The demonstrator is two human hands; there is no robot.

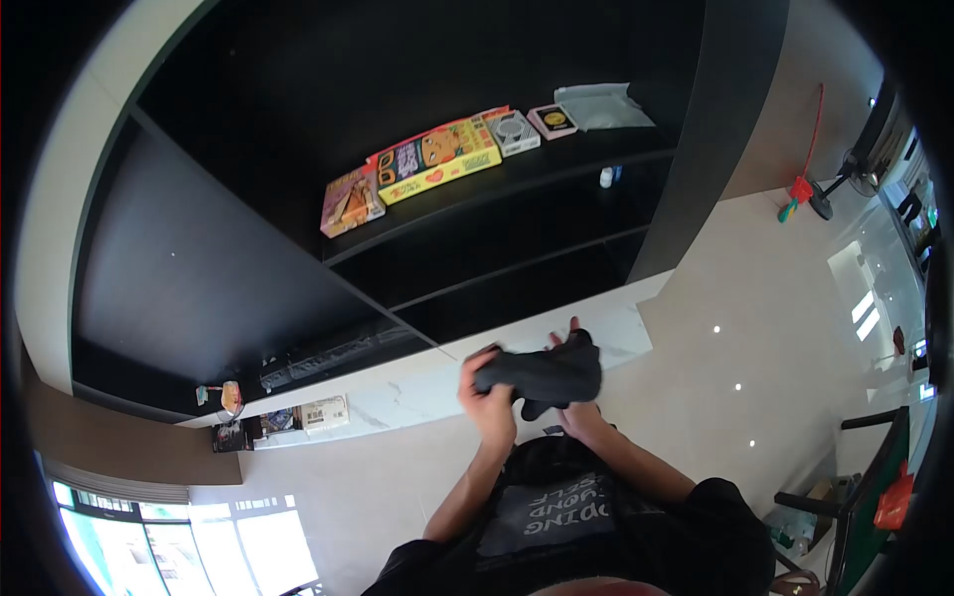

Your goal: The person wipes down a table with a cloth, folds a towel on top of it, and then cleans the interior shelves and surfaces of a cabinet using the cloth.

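Observation:
My left hand (489, 399) is closed around one end of a bunched black cloth (542, 375), its thumb on the near side. The cloth hangs in front of my chest, above the white marble-look ledge. Behind the cloth's other end is my right hand (584, 421), mostly covered by it, with a few fingertips showing past the far edge. Folds and some blur hide the cloth's exact shape.
A dark shelf unit (517, 184) stands ahead, with a yellow game box (439, 164), an orange box (352, 203), small card boxes (513, 132) and a grey plastic pouch (603, 107). Books (325, 413) lie on the marble ledge (397, 399). A green chair (874, 507) stands at right.

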